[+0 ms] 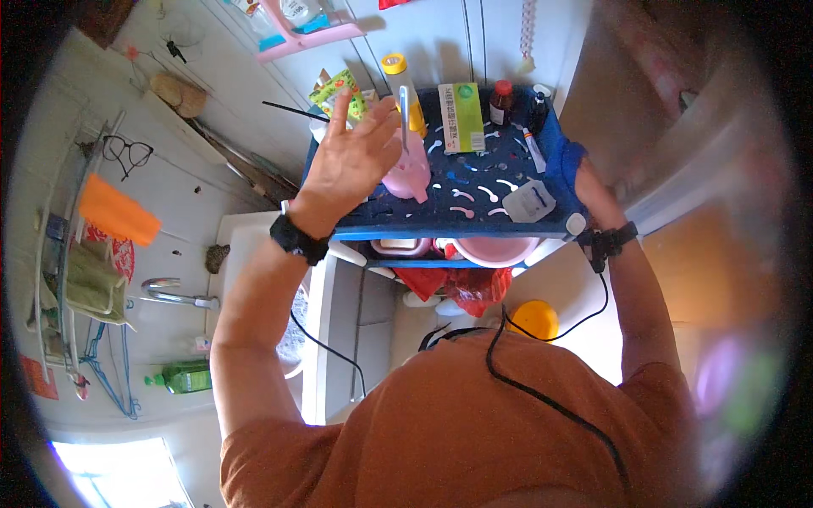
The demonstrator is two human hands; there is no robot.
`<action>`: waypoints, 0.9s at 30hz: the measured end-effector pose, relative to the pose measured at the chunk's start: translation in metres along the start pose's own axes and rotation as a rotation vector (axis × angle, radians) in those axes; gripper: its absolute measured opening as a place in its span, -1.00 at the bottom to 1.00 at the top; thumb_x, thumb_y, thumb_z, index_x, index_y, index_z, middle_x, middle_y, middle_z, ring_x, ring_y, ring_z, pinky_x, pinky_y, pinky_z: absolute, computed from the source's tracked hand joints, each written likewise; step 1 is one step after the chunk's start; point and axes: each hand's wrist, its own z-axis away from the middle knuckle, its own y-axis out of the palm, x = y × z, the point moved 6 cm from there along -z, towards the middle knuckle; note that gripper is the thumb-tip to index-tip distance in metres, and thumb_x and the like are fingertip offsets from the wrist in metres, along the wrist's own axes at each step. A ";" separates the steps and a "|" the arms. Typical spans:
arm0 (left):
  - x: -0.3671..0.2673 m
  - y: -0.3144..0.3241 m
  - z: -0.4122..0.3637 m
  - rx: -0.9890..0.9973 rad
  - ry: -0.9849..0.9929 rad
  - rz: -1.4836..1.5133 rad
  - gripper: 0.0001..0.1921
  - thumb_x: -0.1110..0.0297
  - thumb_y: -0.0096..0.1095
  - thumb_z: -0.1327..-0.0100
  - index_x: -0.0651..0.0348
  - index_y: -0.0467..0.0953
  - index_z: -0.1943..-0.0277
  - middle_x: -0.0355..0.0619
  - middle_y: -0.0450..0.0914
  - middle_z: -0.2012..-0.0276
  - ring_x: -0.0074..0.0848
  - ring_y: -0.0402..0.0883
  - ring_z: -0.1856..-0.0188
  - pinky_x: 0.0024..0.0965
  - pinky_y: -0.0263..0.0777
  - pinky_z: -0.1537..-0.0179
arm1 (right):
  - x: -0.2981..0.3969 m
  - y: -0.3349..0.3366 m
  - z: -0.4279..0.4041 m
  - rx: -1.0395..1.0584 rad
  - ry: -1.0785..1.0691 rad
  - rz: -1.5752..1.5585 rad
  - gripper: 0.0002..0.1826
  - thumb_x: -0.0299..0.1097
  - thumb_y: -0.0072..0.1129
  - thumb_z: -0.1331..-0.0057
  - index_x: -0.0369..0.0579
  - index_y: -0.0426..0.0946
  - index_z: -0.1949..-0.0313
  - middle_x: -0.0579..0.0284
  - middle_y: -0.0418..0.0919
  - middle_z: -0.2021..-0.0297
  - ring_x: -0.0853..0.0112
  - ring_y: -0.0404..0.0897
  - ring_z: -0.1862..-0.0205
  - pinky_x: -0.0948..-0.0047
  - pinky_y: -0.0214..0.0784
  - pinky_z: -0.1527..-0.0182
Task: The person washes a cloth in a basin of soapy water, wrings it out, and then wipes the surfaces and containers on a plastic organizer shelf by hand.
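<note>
My left hand [356, 143] is over the left end of a blue shelf cart's top tier [438, 222], fingers apart. It partly covers a pink plastic cup [409, 171], from which a metal handle [404, 117] sticks up. Whether the hand touches the cup is hard to tell. At the cart's right end my right hand [594, 187] grips a bunched blue cloth [565, 165]; its fingertips are hidden. Around the cup stand a yellow-capped bottle [395, 79] and a green patterned packet [340, 95]. Farther right are a green-and-white medicine box [462, 117] and a white tube [534, 150].
Two small bottles, one red-capped [502, 101], one dark [539, 111], stand at the back right. A clear plastic container [529, 202] lies at the tier's front. Below sits a pink basin [497, 251]. A faucet [181, 295] and green bottle [184, 377] are left.
</note>
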 end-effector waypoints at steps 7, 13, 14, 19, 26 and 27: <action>-0.040 0.054 0.030 0.294 -0.395 0.361 -0.76 0.33 0.17 -0.07 0.11 0.41 0.17 -0.05 0.47 0.34 -0.23 0.58 0.40 -0.22 0.47 0.45 | -0.007 0.010 0.005 0.108 0.255 -0.389 -0.53 -0.10 -0.03 -0.31 -0.11 0.31 -0.11 0.16 0.44 0.08 0.46 0.44 0.11 0.43 0.33 0.07; -0.026 0.061 0.048 0.143 -0.648 0.675 -0.73 0.29 0.22 -0.08 0.15 0.46 0.15 0.04 0.52 0.27 -0.09 0.54 0.27 -0.18 0.45 0.27 | 0.013 0.009 0.007 0.124 0.122 -0.250 -0.56 -0.10 -0.06 -0.29 -0.24 0.45 0.06 0.14 0.53 0.18 0.38 0.46 0.15 0.33 0.32 0.07; -0.024 0.058 0.053 0.143 -0.651 0.676 -0.73 0.29 0.22 -0.08 0.15 0.46 0.15 0.04 0.52 0.27 -0.09 0.54 0.27 -0.18 0.45 0.27 | 0.012 0.010 0.007 0.140 0.122 -0.227 -0.56 -0.10 -0.06 -0.29 -0.24 0.45 0.06 0.14 0.53 0.17 0.37 0.46 0.15 0.33 0.32 0.07; -0.011 0.040 0.086 0.017 -0.664 0.761 -0.71 0.31 0.28 -0.03 0.20 0.46 0.19 0.01 0.51 0.30 -0.13 0.53 0.24 -0.21 0.43 0.25 | 0.030 -0.002 0.015 0.037 0.204 -0.125 -0.53 -0.07 -0.04 -0.27 -0.25 0.43 0.05 0.15 0.52 0.16 0.39 0.46 0.14 0.35 0.32 0.06; 0.001 0.026 0.107 -0.072 -0.587 0.877 -0.74 0.52 0.29 -0.03 0.27 0.45 0.18 -0.02 0.51 0.29 -0.37 0.58 0.28 -0.42 0.50 0.28 | 0.045 0.001 0.025 0.035 0.278 -0.339 -0.49 -0.02 -0.04 -0.27 -0.25 0.43 0.02 0.08 0.53 0.16 0.38 0.46 0.11 0.35 0.31 0.05; 0.002 0.021 0.108 -0.069 -0.583 0.883 -0.74 0.52 0.29 -0.03 0.27 0.45 0.18 -0.02 0.51 0.29 -0.37 0.58 0.28 -0.42 0.50 0.28 | 0.043 -0.002 0.023 0.018 0.231 -0.207 -0.49 -0.03 -0.04 -0.27 -0.25 0.43 0.02 0.07 0.52 0.15 0.39 0.46 0.11 0.36 0.31 0.05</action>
